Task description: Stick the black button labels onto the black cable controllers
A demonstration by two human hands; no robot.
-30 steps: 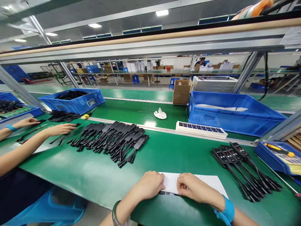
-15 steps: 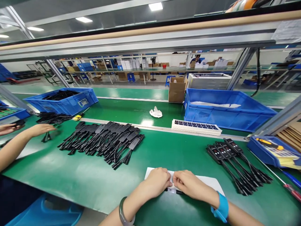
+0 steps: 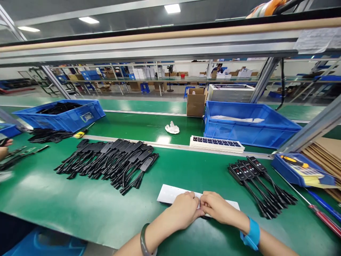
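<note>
A white sheet (image 3: 169, 193) lies tilted low in front of me, under both hands. My left hand (image 3: 185, 209) is closed, its fingertips pinching at the sheet's middle. Right beside it, my right hand (image 3: 217, 209) is curled shut on the same sheet, and the two sets of fingers almost touch. Part of something black (image 3: 206, 216) shows below my fingers; most of it is hidden. To the right lie several black controllers with cables (image 3: 249, 170), labelled with red marks. A large row of black cabled controllers (image 3: 119, 153) without such labels spreads to the left.
Blue bins stand at back left (image 3: 62, 119) and back right (image 3: 247, 133). A stack of printed label sheets (image 3: 215, 144), a white glove (image 3: 172, 128) and a small blue tray (image 3: 301, 170) lie around. A screwdriver (image 3: 319, 215) is at right. A co-worker's hand (image 3: 4, 151) shows far left.
My hands have come closer together on the white sheet, which now sits more tilted. The co-worker's arm has drawn back to the left. The view has shifted slightly.
</note>
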